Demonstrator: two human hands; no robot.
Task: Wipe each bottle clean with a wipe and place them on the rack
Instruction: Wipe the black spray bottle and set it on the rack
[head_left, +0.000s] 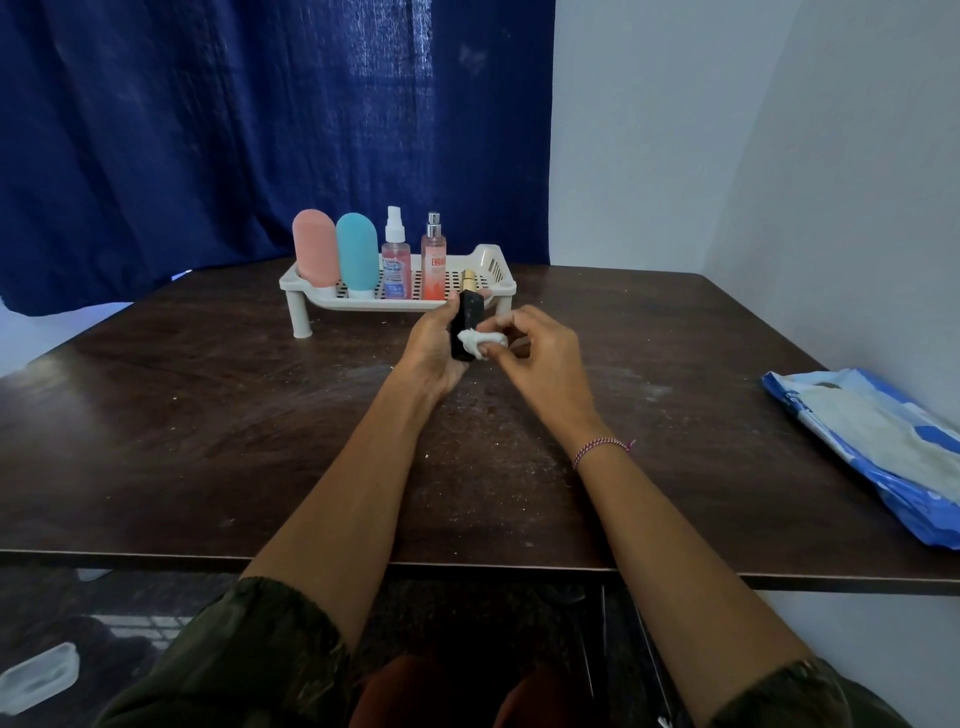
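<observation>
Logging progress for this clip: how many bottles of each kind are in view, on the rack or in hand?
Squeeze bottles: 2
Spray bottles: 2
Gold bottle, partly hidden: 1
Black bottle, held: 1
Total: 6

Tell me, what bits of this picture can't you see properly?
All in the head view:
Black bottle: partly covered by the left hand and by the wipe pinched in the right hand.
Gold-topped bottle on the rack: mostly hidden behind that bottle.
Blue pack: cut off by the right edge.
Spray bottle: label too small to read.
Clear thing on the floor: blurred, cut by the left edge.
</observation>
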